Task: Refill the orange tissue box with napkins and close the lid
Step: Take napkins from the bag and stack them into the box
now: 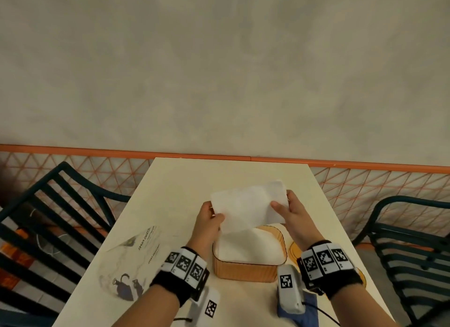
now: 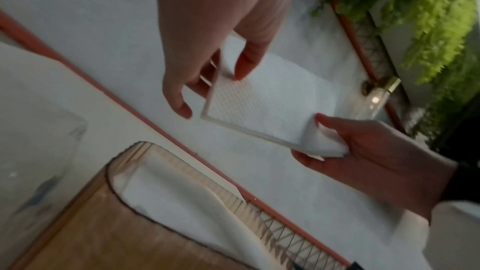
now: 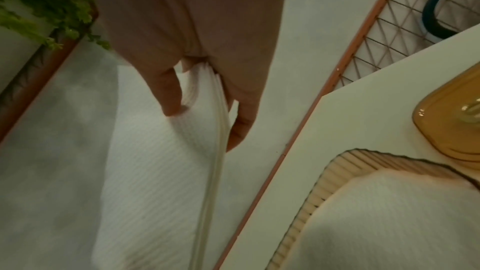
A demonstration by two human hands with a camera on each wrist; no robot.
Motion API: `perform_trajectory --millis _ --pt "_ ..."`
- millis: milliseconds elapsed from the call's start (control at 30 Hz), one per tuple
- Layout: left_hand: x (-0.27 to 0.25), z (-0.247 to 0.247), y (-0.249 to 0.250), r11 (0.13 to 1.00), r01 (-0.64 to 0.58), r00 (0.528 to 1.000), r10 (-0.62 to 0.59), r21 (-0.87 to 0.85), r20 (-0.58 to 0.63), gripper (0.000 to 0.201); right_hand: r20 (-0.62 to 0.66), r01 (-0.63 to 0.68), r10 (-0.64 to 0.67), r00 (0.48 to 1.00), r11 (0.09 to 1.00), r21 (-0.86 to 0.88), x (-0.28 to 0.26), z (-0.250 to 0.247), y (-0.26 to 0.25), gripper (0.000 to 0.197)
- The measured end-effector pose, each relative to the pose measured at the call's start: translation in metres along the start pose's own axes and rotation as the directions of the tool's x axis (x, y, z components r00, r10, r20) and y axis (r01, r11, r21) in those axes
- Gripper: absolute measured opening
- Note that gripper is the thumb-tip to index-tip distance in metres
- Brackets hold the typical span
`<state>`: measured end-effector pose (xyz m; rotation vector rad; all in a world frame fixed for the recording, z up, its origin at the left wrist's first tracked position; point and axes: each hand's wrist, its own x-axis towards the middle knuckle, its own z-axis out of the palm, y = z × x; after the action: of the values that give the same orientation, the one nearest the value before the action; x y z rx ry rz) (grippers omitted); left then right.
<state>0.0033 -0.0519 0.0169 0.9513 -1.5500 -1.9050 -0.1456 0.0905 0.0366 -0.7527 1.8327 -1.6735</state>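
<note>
The orange ribbed tissue box (image 1: 243, 273) stands open on the table with white napkins (image 1: 248, 248) inside it. Above its far side I hold a stack of white napkins (image 1: 248, 205) tilted up in the air. My left hand (image 1: 211, 213) pinches the stack's left corner, thumb in front and fingers behind. My right hand (image 1: 285, 205) grips the right edge. The left wrist view shows the stack (image 2: 259, 106) between the left hand (image 2: 213, 89) and the right hand (image 2: 363, 151), over the box (image 2: 103, 233). The orange lid (image 3: 454, 130) lies to the right of the box (image 3: 324, 182).
A clear plastic wrapper (image 1: 131, 261) with print lies on the table (image 1: 231, 173) to the left of the box. A blue cloth (image 1: 309, 309) sits at the near right edge. Dark metal chairs (image 1: 48, 217) flank the table, and an orange mesh fence (image 1: 365, 180) runs behind it.
</note>
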Motion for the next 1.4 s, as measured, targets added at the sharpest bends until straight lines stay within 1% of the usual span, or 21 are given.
perform_trajectory --millis 67,133,233,300,367,433,467,533,567,633,667,733,867,900,967,1033,1067,1133,1200,1300,1400 --pt "-0.001 0.012 -0.003 0.991 -0.094 0.993 0.100 0.091 -0.066 0.031 -0.037 0.012 -0.012 0.999 1.000 -0.017 -0.003 -0.001 0.011 0.027" --pt "-0.002 0.015 -0.014 0.971 -0.124 0.986 0.144 0.206 -0.081 0.030 -0.054 -0.021 0.017 0.998 0.997 -0.077 -0.008 -0.004 0.029 0.029" --pt "-0.004 0.016 -0.042 0.909 -0.064 0.997 0.077 0.412 -0.016 0.038 -0.063 -0.135 0.123 0.990 0.959 -0.248 -0.019 0.000 0.059 0.024" --pt "-0.002 0.018 -0.056 0.864 -0.035 0.999 0.039 0.502 0.003 0.044 -0.082 -0.159 0.141 0.987 0.942 -0.294 -0.021 0.004 0.067 0.026" --pt "0.001 0.020 -0.058 0.849 -0.043 0.998 0.055 0.526 -0.007 0.044 -0.106 -0.147 0.121 0.987 0.942 -0.301 -0.017 0.005 0.063 0.021" --pt "0.003 0.022 -0.050 0.859 -0.076 0.996 0.094 0.507 -0.010 0.043 -0.141 -0.154 0.115 0.983 0.939 -0.307 -0.009 0.003 0.056 0.015" --pt "0.005 0.022 -0.045 0.863 -0.088 0.994 0.110 0.497 -0.014 0.043 -0.156 -0.173 0.128 0.979 0.932 -0.320 -0.004 0.002 0.052 0.015" --pt "0.010 0.019 -0.039 0.853 -0.077 0.994 0.109 0.516 -0.032 0.051 -0.161 -0.240 0.196 0.967 0.915 -0.326 0.004 -0.002 0.049 0.025" --pt "0.013 0.017 -0.039 0.840 -0.050 0.996 0.082 0.540 -0.036 0.057 -0.151 -0.276 0.238 0.960 0.898 -0.342 0.007 -0.002 0.049 0.031" --pt "0.017 0.013 -0.043 0.799 -0.001 1.000 0.009 0.601 -0.012 0.069 -0.131 -0.327 0.300 0.945 0.837 -0.439 0.009 -0.001 0.051 0.039" --pt "0.019 0.012 -0.047 0.768 0.005 1.000 -0.016 0.640 0.011 0.073 -0.125 -0.331 0.312 0.942 0.801 -0.498 0.010 0.001 0.052 0.041" --pt "0.020 0.011 -0.053 0.685 -0.033 0.997 -0.026 0.727 0.070 0.075 -0.119 -0.318 0.310 0.943 0.742 -0.590 0.007 0.005 0.055 0.045" --pt "0.022 0.010 -0.059 0.477 -0.135 0.986 -0.020 0.868 0.165 0.067 -0.105 -0.265 0.272 0.957 0.663 -0.700 -0.001 0.011 0.057 0.051" --pt "0.022 0.009 -0.059 0.400 -0.173 0.982 -0.002 0.900 0.190 0.065 -0.091 -0.237 0.252 0.963 0.639 -0.732 -0.002 0.011 0.057 0.054" --pt "0.020 0.008 -0.054 0.194 -0.294 0.955 0.028 0.936 0.294 0.062 -0.051 -0.133 0.161 0.986 0.554 -0.822 -0.005 0.011 0.056 0.062" --pt "0.019 0.006 -0.043 0.008 -0.445 0.895 -0.041 0.896 0.445 0.063 0.025 0.001 0.049 0.998 0.443 -0.896 -0.007 0.009 0.055 0.067" --pt "0.019 0.005 -0.037 -0.048 -0.504 0.861 -0.107 0.862 0.497 0.065 0.086 0.070 0.023 0.996 0.403 -0.913 -0.008 0.008 0.056 0.067" --pt "0.023 0.003 -0.027 -0.109 -0.573 0.808 -0.237 0.812 0.539 0.070 0.238 0.205 0.060 0.969 0.337 -0.919 -0.009 0.004 0.058 0.064" --pt "0.029 0.002 -0.022 -0.150 -0.599 0.782 -0.324 0.787 0.533 0.073 0.342 0.285 0.168 0.925 0.290 -0.914 -0.009 0.000 0.060 0.061" --pt "0.035 0.003 -0.021 -0.176 -0.601 0.770 -0.387 0.780 0.506 0.075 0.385 0.317 0.280 0.879 0.259 -0.912 -0.003 -0.004 0.063 0.061" --pt "0.036 0.004 -0.026 -0.176 -0.600 0.766 -0.409 0.780 0.496 0.075 0.397 0.342 0.334 0.855 0.214 -0.915 0.006 -0.003 0.066 0.061"
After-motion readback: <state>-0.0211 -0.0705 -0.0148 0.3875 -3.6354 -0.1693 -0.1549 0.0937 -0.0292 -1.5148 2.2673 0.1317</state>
